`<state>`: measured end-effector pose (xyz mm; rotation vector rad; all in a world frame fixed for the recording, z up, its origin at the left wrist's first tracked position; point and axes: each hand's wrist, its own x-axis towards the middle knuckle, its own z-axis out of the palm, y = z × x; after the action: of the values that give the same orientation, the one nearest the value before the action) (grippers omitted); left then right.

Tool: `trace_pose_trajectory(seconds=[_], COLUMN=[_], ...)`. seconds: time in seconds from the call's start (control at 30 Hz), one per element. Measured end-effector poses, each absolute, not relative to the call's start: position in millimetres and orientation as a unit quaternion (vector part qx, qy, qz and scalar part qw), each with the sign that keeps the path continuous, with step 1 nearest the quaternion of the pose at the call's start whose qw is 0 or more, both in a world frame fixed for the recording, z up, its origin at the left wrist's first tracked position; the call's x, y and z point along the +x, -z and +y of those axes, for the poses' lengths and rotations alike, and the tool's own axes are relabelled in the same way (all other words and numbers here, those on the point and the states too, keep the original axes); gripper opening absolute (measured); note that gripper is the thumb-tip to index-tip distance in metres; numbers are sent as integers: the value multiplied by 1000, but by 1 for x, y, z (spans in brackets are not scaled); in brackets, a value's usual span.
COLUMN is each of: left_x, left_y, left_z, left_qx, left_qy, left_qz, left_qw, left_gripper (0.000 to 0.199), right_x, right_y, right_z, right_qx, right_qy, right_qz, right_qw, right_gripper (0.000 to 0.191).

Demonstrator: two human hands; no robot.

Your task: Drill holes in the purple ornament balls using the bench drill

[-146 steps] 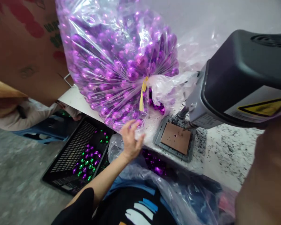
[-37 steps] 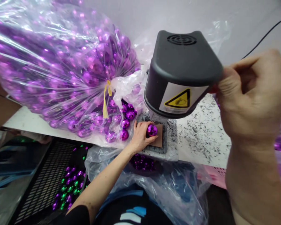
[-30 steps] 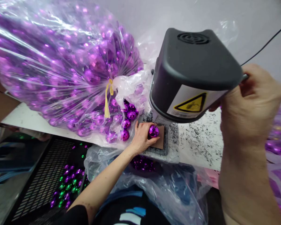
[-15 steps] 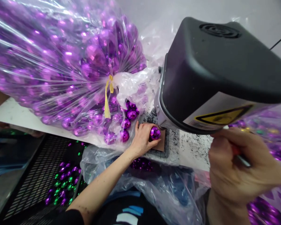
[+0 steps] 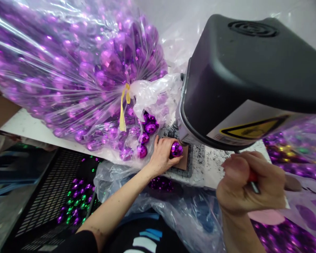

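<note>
In my left hand (image 5: 162, 156) is a shiny purple mirrored ball (image 5: 176, 149), its fingers curled around the ball's side. That hand rests over a dark base plate with a brown pad (image 5: 183, 160), under the front of a large black machine head (image 5: 242, 77). My right hand (image 5: 252, 181) is closed around a tool with a red part and a metal rod (image 5: 253, 181); its kind is not clear. It is below the machine head, on the right. Several loose purple balls (image 5: 142, 151) lie left of my left hand.
A big clear bag (image 5: 76, 70) of purple balls, tied with yellow ribbon (image 5: 123, 119), covers the left. Dark specks dot the white table (image 5: 213, 165). A black mesh crate (image 5: 46, 186) holds purple and green balls. Clear plastic (image 5: 173, 207) hangs at the table's front edge.
My right hand has shifted left with the red tool, uncovering more balls on the right. My left hand keeps its hold on the purple ball. The view has shifted slightly.
</note>
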<state>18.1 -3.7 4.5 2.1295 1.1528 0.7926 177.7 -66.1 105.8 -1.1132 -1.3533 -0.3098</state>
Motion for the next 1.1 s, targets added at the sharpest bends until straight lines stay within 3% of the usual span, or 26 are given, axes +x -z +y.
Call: trace_pose_trajectory(seconds=[0.37, 0.53, 1.1], left_x=[20, 20, 20], left_y=[-2, -3, 0], left_z=[-2, -2, -3], left_qx=[803, 809, 817], left_qy=[-290, -281, -299], left_qz=[438, 439, 433], left_qw=[282, 271, 235], left_gripper=[49, 49, 47], right_x=[172, 169, 168], right_y=[-97, -95, -74], right_z=[-56, -55, -52], right_qx=[-464, -465, -493], right_qy=[159, 160, 191], right_qz=[-552, -548, -533], right_qw=[674, 677, 660], right_gripper=[3, 20, 22])
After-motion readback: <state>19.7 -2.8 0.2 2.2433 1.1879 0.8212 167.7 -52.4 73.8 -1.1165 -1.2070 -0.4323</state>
